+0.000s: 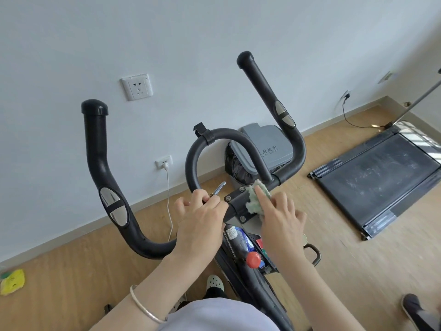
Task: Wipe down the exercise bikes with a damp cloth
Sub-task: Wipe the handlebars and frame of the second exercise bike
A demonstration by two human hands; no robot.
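Observation:
The exercise bike's black handlebar (105,170) curves up on both sides, with an inner loop (214,137) in the middle. My left hand (200,218) grips the handlebar just left of the bolted centre clamp (235,203). My right hand (279,218) presses a pale green cloth (256,199) against the right side of that clamp, index finger stretched over the cloth. The bike's frame (241,249) with a red knob (253,259) runs down between my arms.
A grey bin (269,144) with a black liner stands by the wall behind the bike. A flat treadmill (381,180) lies on the wooden floor at right. A white cable (169,192) hangs from a wall socket. A yellow object (13,281) lies at far left.

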